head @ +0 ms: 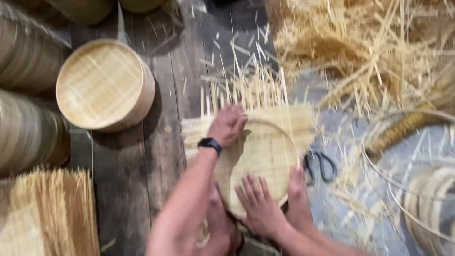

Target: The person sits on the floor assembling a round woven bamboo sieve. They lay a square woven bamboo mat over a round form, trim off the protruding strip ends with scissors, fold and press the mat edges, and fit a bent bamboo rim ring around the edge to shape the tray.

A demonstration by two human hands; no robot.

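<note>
Right hand flat, fingers spread, on woven bamboo mat inside its hoop; left hand flat on far-left rim, nothing gripped.

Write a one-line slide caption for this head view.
Left hand and right hand press flat on a woven bamboo mat inside a round hoop, scissors alongside.

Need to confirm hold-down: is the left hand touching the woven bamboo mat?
Touching: head view shows the left hand lying flat, palm down, on the woven bamboo mat.
</note>
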